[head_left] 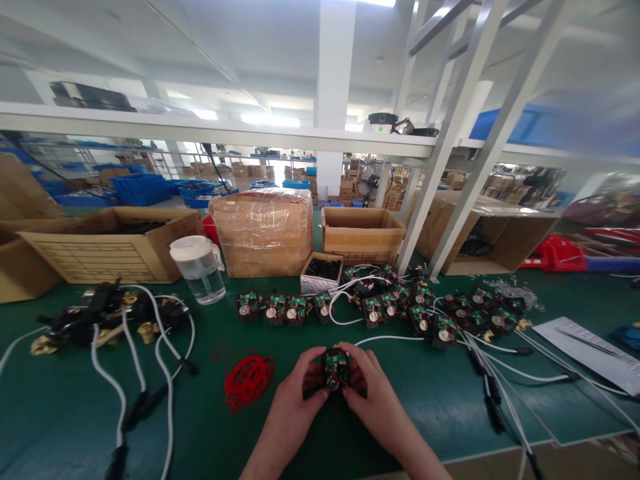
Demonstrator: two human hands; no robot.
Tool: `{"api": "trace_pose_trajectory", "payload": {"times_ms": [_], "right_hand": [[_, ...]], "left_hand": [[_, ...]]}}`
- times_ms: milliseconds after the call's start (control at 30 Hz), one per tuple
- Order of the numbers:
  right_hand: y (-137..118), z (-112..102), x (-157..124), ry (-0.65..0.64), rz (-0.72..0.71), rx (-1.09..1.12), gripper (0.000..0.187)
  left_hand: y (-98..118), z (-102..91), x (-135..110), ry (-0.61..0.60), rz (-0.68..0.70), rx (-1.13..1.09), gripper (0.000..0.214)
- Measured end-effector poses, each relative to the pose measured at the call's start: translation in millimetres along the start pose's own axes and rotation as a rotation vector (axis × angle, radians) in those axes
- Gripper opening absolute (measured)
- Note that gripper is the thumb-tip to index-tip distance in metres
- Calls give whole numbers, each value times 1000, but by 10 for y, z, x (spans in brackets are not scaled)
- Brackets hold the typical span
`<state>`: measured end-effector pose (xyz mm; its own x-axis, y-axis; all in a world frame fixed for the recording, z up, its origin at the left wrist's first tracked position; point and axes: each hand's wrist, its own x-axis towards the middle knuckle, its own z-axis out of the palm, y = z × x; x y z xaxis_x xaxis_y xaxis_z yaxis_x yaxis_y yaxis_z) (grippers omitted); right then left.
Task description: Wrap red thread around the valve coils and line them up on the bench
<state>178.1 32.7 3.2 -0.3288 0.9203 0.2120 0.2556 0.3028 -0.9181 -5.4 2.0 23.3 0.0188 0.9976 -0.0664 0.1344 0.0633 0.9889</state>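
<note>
Big hall (pixel 250 47), white pillar (pixel 334 80), strip light (pixel 270 121). Green bench (pixel 200 420); cartons (pixel 263 233) along far edge, one lined carton (pixel 107 253) near far-left corner, its print too small to read. Clear bottle (pixel 203 277) toward far edge, left of centre, dark marks on handle (pixel 218 257) illegible. Left hand (pixel 296 393) and right hand (pixel 369 383) both grip one circuit-board module (pixel 335 365), above bench, near-edge middle.
</note>
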Motion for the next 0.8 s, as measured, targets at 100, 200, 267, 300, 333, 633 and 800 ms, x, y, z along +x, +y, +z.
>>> {"api": "trace_pose_trajectory", "payload": {"times_ms": [100, 200, 267, 300, 333, 633, 800], "right_hand": [[14, 63, -3, 38, -2, -30, 71], [17, 178, -14, 91, 5, -51, 69], [7, 259, -24, 122, 5, -66, 69], [0, 293, -27, 135, 4, -71, 70], [-7, 318, -30, 144, 3, -71, 70], [-37, 46, -21, -81, 23, 85, 78], [-81, 9, 4, -70, 42, 61, 75]], "left_hand": [[2, 15, -7, 19, -14, 4, 60], [0, 10, -10, 53, -24, 24, 61], [-5, -15, -10, 67, -20, 32, 60], [-9, -32, -10, 66, -19, 31, 60], [-14, -51, -10, 62, -19, 26, 61], [-78, -177, -17, -62, -31, -77, 72], [-46, -78, -21, 5, -33, -41, 68]]}}
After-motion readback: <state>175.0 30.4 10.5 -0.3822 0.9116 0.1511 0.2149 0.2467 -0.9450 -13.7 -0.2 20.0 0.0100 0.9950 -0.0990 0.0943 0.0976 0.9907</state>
